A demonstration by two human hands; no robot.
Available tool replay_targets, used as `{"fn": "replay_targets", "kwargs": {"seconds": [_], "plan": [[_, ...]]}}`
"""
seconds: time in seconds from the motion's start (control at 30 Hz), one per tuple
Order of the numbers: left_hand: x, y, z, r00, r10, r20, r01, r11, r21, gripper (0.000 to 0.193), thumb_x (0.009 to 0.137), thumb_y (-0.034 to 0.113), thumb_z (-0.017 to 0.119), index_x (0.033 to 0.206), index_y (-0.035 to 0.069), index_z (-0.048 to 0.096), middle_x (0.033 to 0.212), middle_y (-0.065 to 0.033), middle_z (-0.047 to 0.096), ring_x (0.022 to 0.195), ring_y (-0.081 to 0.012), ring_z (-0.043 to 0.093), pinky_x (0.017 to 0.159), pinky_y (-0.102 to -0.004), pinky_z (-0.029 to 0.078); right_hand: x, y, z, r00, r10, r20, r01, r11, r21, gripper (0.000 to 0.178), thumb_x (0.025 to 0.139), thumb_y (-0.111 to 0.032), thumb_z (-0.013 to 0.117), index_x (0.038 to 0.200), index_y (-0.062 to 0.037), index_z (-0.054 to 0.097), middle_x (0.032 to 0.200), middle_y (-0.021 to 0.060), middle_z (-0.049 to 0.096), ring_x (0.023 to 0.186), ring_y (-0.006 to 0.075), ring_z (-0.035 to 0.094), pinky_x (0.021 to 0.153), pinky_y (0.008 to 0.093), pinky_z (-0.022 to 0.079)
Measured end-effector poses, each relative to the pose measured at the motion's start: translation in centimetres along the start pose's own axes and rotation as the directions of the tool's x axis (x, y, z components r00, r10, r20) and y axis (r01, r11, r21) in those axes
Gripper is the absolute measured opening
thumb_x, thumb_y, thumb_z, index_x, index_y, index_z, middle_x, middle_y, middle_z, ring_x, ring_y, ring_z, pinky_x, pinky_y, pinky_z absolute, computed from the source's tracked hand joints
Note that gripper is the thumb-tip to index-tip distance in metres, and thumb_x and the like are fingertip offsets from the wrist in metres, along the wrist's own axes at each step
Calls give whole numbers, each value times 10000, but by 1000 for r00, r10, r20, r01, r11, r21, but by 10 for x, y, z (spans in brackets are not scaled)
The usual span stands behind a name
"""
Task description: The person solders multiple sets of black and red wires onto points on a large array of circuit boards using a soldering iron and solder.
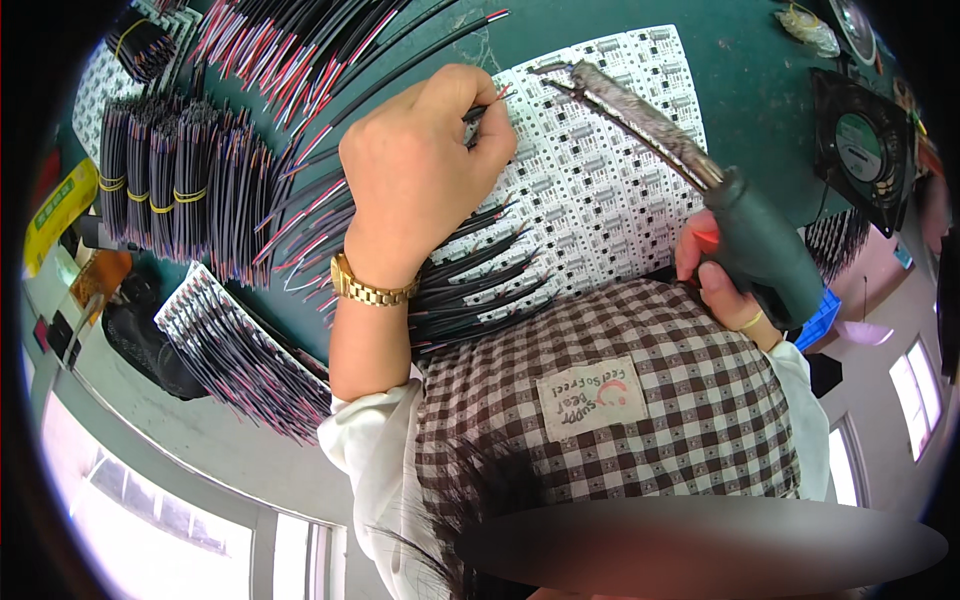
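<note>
My left hand (420, 170), with a gold watch at the wrist, pinches a black cable (472, 116) whose thin coloured wire ends stick out past the fingertips. Beneath it lies a white circuit board panel (600, 190) with rows of small parts. Cables sit in rows along its near left part. In my right hand (722, 290) is a soldering gun (765, 235) with a dark green handle and a red trigger. Its worn metal barrel slants up and left over the panel, and its tip is apart from the left fingertips.
Banded bundles of black cables (160, 185) stand at the left, and loose cables (300, 50) fan out at the far left. A board full of cables (240, 355) lies at the near left edge. A black fan (862, 150) is at the right on the green table (755, 60).
</note>
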State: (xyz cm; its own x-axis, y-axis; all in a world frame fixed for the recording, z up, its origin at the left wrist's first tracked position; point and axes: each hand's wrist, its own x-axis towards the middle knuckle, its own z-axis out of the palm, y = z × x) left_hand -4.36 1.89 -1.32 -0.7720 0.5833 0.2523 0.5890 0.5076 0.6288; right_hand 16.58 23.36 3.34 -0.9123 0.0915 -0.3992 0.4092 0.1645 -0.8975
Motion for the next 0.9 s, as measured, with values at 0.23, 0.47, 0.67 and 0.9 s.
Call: {"fn": "replay_targets", "kwargs": {"seconds": [0.23,0.47,0.67,0.9], "plan": [[7,-2,-4,999,-13,43,15,999,-48,97,713,129,703,719,136,607,557,6,550,437,-167,513,402,-302,374,2,-7,10,996,61,-71,-47,981,187,571,851,-442,618,1183,-5,461,776,71,511,689,156,504,648,285,422],[6,-7,-7,995,33,89,-24,995,-93,66,731,131,686,727,138,620,559,-9,553,443,-164,518,424,-296,387,4,7,15,998,-45,52,23,934,357,503,867,-251,619,1262,23,469,854,72,575,685,128,516,668,268,419],[5,-6,-8,995,31,93,-25,997,-70,72,726,129,688,742,138,618,553,-6,542,441,-163,509,419,-299,376,6,2,13,997,-55,46,41,962,270,339,871,-165,596,1157,9,541,841,59,581,707,129,538,668,273,441],[6,-8,-5,996,54,69,-51,998,-43,63,724,133,678,738,147,618,541,-3,533,441,-166,511,415,-305,377,3,2,11,999,-43,31,39,994,102,134,849,-11,567,979,2,597,807,54,609,692,139,579,638,257,476]]}}
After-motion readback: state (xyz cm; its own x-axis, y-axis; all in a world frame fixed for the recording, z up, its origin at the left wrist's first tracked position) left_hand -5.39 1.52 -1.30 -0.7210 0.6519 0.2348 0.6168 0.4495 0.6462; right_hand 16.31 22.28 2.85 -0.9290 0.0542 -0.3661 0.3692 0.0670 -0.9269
